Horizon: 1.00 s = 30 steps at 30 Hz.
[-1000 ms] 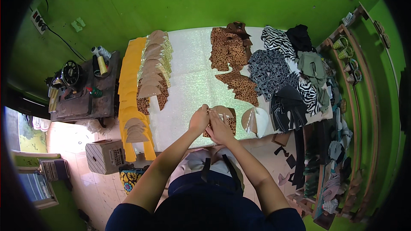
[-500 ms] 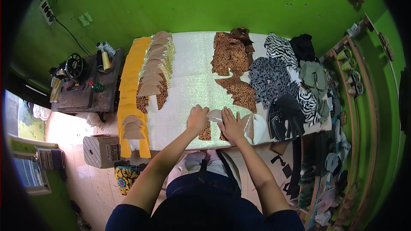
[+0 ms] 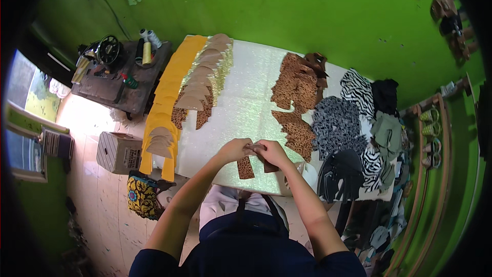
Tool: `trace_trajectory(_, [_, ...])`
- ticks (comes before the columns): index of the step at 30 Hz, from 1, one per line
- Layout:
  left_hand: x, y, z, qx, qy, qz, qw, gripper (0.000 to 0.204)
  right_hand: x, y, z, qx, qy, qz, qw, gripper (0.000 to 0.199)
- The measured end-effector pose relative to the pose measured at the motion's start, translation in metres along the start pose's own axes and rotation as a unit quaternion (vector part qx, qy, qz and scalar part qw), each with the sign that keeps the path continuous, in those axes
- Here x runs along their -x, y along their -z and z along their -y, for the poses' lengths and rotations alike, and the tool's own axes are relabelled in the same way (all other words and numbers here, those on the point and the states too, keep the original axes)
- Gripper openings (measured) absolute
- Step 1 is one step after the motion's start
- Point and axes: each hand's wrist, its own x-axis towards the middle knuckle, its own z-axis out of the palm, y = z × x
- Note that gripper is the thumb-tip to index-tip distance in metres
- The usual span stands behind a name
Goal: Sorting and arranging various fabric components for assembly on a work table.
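Note:
Near the front edge of the table my left hand (image 3: 236, 150) and my right hand (image 3: 270, 153) are close together, both closed. Between them they pinch a leopard-print cut piece (image 3: 245, 169) by its curved brownish upper part; two legs of it hang below my fingers. The fingertips partly hide the gripped edge. Right of my hands stands a pile of leopard-print pieces (image 3: 297, 90) with dark brown scraps at its far end. By my right forearm, white rounded pieces (image 3: 309, 175) lie at the table's edge.
Yellow cut pieces (image 3: 177, 84) and tan half-round pieces (image 3: 199, 82) overlap in rows at the left of the white glittery table (image 3: 241, 87). Black pieces (image 3: 341, 172) and zebra-print fabric (image 3: 356, 91) lie to the right. A sewing machine (image 3: 108, 50) stands far left, above a cardboard box (image 3: 119, 152).
My hands have come together, and the leopard-print piece, earlier lying flat under them, is now gripped at its top. The view has turned, so the table appears tilted.

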Motion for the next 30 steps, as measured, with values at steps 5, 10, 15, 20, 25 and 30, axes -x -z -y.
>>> trace_trajectory(5, [0.008, 0.058, 0.037, 0.051, 0.034, -0.057, 0.996, 0.022, -0.053, -0.014, 0.030, 0.000, -0.056, 0.008, 0.998, 0.020])
trace_trajectory(10, [0.027, 0.115, 0.088, 0.068, 0.061, -0.138, 0.986, 0.028, -0.103, -0.061, 0.054, -0.038, -0.037, 0.000, 0.999, 0.022])
trace_trajectory(15, [0.041, 0.159, 0.130, 0.072, 0.081, -0.147, 0.983, 0.029, -0.144, -0.102, 0.084, -0.041, -0.038, -0.039, 0.998, 0.023])
trace_trajectory(20, [0.038, 0.189, 0.141, 0.068, 0.111, -0.167, 0.977, 0.029, -0.171, -0.127, 0.086, -0.028, -0.037, -0.075, 0.996, 0.024])
trace_trajectory(25, [0.033, 0.192, 0.157, 0.014, 0.079, -0.218, 0.973, 0.031, -0.184, -0.143, 0.095, 0.114, 0.004, -0.152, 0.982, 0.027])
trace_trajectory(30, [0.030, 0.186, 0.167, -0.056, 0.073, -0.215, 0.972, 0.027, -0.189, -0.135, 0.099, 0.204, -0.025, -0.136, 0.969, 0.029])
